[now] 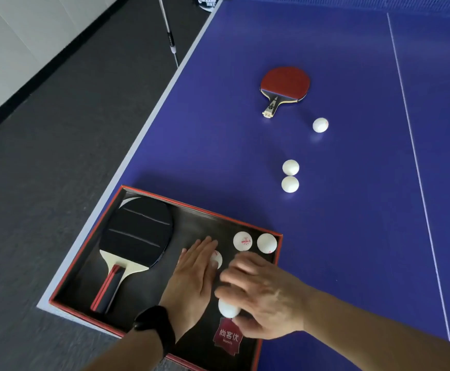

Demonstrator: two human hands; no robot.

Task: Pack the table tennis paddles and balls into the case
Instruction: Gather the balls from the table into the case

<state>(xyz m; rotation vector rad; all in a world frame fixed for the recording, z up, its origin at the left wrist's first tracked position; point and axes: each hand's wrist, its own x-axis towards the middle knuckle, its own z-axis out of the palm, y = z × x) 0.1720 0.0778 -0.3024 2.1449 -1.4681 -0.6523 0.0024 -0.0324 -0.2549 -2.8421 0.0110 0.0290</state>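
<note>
An open black case with a red rim point(197, 207) lies at the near left corner of the blue table. A black-faced paddle point(138, 231) rests in its left half. Two white balls point(242, 241) point(267, 242) sit in the case's far right corner. My left hand point(193, 279) lies flat inside the case, fingers beside another ball point(216, 259). My right hand point(261, 293) is curled over a white ball point(227, 307) in the case's right side. A red-faced paddle point(285, 85) and three loose balls point(320, 125) point(290, 167) point(290, 184) lie on the table beyond.
The blue table point(352, 223) has a white edge along its left side and a white centre line point(416, 162) on the right. Dark carpet floor point(44, 156) lies to the left. A metal pole point(169, 33) stands by the far left edge. A red label point(227, 337) marks the case's near part.
</note>
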